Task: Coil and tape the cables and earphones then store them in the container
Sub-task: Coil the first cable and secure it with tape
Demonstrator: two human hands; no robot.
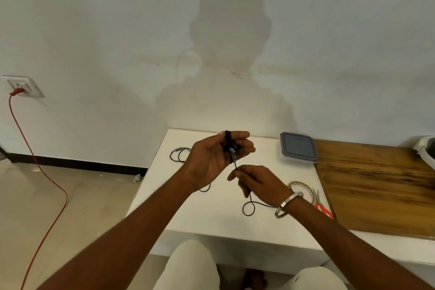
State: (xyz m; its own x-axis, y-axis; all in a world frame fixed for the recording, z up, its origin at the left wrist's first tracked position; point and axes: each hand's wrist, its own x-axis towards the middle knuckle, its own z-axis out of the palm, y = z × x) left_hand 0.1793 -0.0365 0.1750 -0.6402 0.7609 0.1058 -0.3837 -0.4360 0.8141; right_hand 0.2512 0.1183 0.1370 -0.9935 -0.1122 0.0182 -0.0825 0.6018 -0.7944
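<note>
Item one: the left hand (pixel 213 158), raised above the white table (pixel 211 219), palm toward me, fingers extended; I count several turns of black cable (pixel 228 142) wound round those fingers, with a small grey inline piece hanging at the palm side. Item two: the right hand (pixel 255 180), just below and to the right of the left, thumb and forefinger pinching the free run of the same cable, the other fingers curled loosely; a metal bangle (pixel 288 205) sits on its wrist. From that pinch the cable drops to the table and makes a small loop below the right hand, then passes under the wrist. Item three: a second black cable (pixel 180 155) with a silver plug, lying loosely looped on the table just to the left of the left hand, apart from it. Item four: a container (pixel 298 147) with a grey-blue lid on it, to the right of the left hand, near the wall. Item five: a roll of clear tape (pixel 302 187), just right of the right wrist, partly hidden by it. Item six: red-handled scissors (pixel 322 205), beside the tape, against the edge of a wooden board (pixel 376 186). Item seven: an orange cord (pixel 44 172) plugged into a wall socket (pixel 22 86), far left of both hands.
</note>
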